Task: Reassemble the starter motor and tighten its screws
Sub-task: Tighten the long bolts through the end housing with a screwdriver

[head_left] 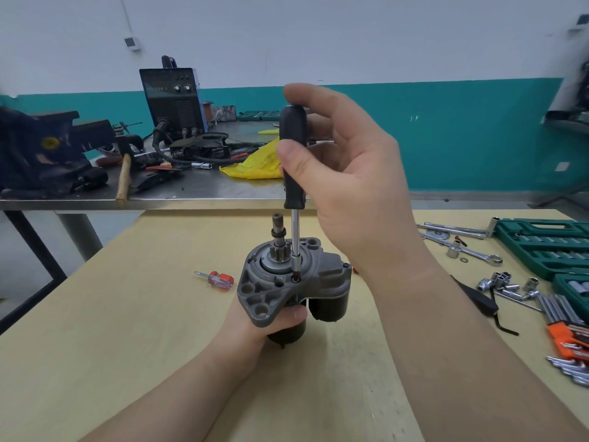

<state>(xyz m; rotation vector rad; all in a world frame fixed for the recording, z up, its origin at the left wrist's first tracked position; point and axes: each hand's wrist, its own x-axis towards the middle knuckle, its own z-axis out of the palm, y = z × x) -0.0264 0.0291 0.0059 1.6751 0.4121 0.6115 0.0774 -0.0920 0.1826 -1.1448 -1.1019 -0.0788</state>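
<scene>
— Starter motor (287,282) status?
— My right hand (344,173) fingers pinch the screwdriver (293,161), tip in a housing screw (296,278); left hand (271,317) clamps the body upright, mid-tabletop (127,346).
— Step?
— Tightening, I judge. Next: steady downward turns.

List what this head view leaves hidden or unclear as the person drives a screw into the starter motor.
- Screw head: covered by the screwdriver tip.
- Lower motor body: behind its grey housing and the left hand.
- Socket case: cut off at the right edge.
- Welder dial markings: too small.
</scene>
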